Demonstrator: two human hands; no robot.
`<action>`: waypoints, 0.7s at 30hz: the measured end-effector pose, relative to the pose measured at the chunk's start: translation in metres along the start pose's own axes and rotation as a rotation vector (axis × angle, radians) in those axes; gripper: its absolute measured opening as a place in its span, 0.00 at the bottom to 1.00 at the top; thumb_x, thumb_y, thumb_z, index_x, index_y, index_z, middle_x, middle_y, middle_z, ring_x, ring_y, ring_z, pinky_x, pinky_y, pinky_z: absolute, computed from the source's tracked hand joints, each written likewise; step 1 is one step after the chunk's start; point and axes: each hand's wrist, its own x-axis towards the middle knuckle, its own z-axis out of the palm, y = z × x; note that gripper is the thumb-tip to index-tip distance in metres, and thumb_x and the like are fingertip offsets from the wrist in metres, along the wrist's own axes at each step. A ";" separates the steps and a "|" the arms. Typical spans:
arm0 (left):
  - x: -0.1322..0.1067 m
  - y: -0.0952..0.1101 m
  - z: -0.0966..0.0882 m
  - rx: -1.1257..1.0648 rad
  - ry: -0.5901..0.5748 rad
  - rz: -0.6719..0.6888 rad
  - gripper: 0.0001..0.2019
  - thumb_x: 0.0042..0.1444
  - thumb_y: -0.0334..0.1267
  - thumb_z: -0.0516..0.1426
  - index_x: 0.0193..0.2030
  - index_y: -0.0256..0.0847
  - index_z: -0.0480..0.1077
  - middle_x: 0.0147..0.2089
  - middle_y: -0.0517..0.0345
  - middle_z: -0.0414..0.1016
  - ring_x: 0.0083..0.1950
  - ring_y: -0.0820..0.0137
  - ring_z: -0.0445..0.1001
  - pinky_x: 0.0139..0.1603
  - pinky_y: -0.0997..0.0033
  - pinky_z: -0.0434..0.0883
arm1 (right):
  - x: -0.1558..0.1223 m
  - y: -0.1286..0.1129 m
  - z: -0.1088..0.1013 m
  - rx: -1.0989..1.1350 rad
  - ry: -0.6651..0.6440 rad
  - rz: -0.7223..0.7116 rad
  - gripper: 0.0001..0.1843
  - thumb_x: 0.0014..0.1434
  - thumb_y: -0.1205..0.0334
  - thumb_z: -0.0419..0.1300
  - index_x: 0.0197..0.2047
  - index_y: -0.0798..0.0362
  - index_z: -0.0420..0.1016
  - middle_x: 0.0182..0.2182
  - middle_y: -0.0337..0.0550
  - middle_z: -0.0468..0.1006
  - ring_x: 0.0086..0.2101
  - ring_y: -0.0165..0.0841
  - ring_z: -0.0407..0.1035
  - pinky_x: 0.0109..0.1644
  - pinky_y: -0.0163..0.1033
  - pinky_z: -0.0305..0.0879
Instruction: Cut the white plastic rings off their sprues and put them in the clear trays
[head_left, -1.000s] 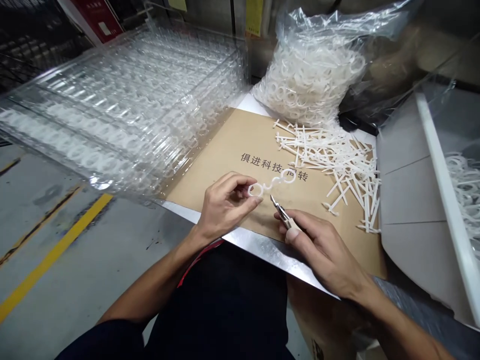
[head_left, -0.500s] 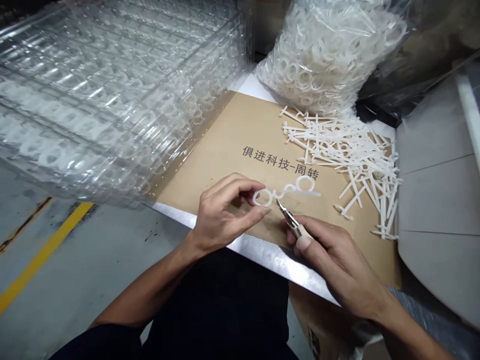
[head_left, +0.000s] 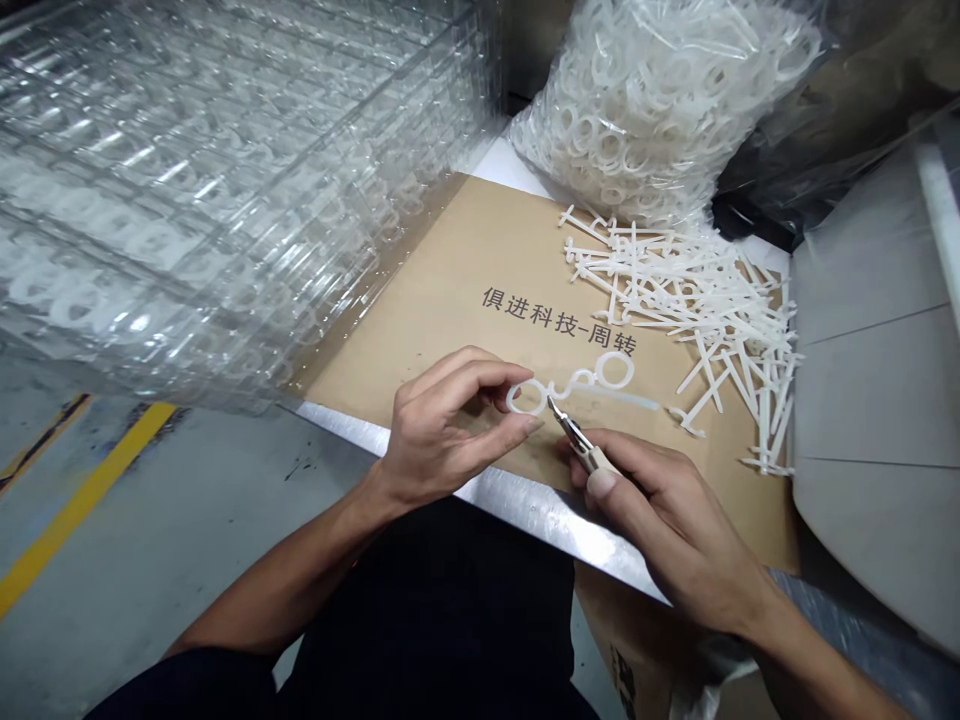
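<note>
The left fingers (head_left: 466,378) pinch a white plastic ring strip (head_left: 579,380) at 12 o'clock; the right fingers (head_left: 637,462) grip nippers (head_left: 576,448), tips just beside it. Loose runners (head_left: 697,310) lie at 2 o'clock, a bagged heap (head_left: 645,120) beyond.

Left hand (head_left: 454,435): pinches white plastic ring runner (head_left: 581,385) | right hand (head_left: 667,510): grips small side cutters (head_left: 576,447), tips just beside runner | beneath hands: kraft cardboard sheet (head_left: 480,250) | ahead right: loose white sprues (head_left: 675,300), bagged rings (head_left: 645,120) | ahead left: stacked clear trays (head_left: 225,200)
</note>
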 end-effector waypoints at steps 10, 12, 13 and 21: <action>0.001 0.001 0.000 -0.008 -0.008 0.016 0.15 0.57 0.31 0.70 0.49 0.33 0.77 0.39 0.54 0.79 0.37 0.75 0.77 0.37 0.76 0.74 | -0.002 0.003 0.001 0.010 0.003 0.021 0.14 0.76 0.53 0.51 0.43 0.49 0.72 0.30 0.37 0.68 0.31 0.32 0.65 0.34 0.38 0.59; 0.001 0.001 0.000 -0.003 -0.010 0.024 0.14 0.57 0.31 0.70 0.49 0.33 0.77 0.39 0.54 0.79 0.37 0.75 0.76 0.37 0.76 0.74 | -0.002 0.003 0.001 0.004 0.006 0.019 0.14 0.76 0.53 0.51 0.43 0.49 0.72 0.30 0.37 0.68 0.30 0.32 0.65 0.34 0.38 0.58; 0.001 0.001 0.000 -0.001 -0.013 0.026 0.14 0.57 0.32 0.70 0.49 0.33 0.77 0.39 0.54 0.80 0.37 0.75 0.77 0.37 0.76 0.74 | -0.002 0.003 0.001 0.002 0.007 0.017 0.14 0.76 0.53 0.51 0.43 0.49 0.73 0.30 0.37 0.68 0.30 0.32 0.65 0.34 0.38 0.58; 0.001 0.001 -0.001 -0.001 -0.035 0.033 0.14 0.58 0.33 0.69 0.50 0.35 0.77 0.40 0.53 0.80 0.37 0.74 0.76 0.37 0.74 0.75 | -0.001 0.004 0.002 0.007 0.013 0.022 0.14 0.77 0.53 0.51 0.45 0.49 0.73 0.31 0.37 0.70 0.30 0.32 0.65 0.32 0.37 0.59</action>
